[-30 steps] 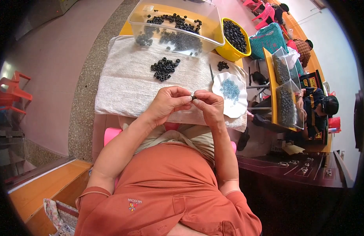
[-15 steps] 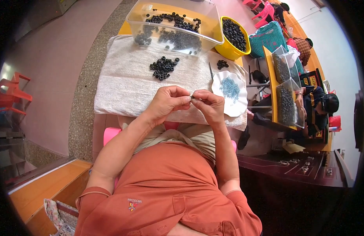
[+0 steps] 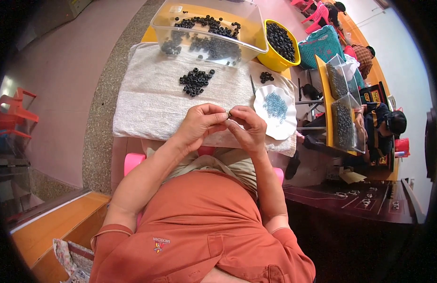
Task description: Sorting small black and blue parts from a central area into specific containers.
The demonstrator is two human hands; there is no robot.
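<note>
Between the fingertips of both hands is a small black ring-like part (image 3: pixel 229 114), mostly covered by the fingers. My left hand (image 3: pixel 203 123) pinches it from one side, and my right hand (image 3: pixel 249 126) pinches it from the other, above the near part of the white towel (image 3: pixel 147 104). A heap of small black round parts (image 3: pixel 196 82) lies on the towel beyond my hands. Close to my right hand stands a white scalloped plate (image 3: pixel 288 127) with small clear-blue pieces (image 3: pixel 276 106). Behind the plate are a few more black parts (image 3: pixel 266 77) and a thin dark tool (image 3: pixel 253 85).
A clear plastic bin (image 3: pixel 206 40) with black parts stands at the table's far side, beside a yellow basket (image 3: pixel 294 61) full of them. To the right, a co-worker (image 3: pixel 381 125) sits at another table with clear bins (image 3: pixel 343 125). A red chair (image 3: pixel 15 113) is at left.
My right hand has shifted slightly left and its fingers have changed their grip on the small black part. My left hand has barely moved.
</note>
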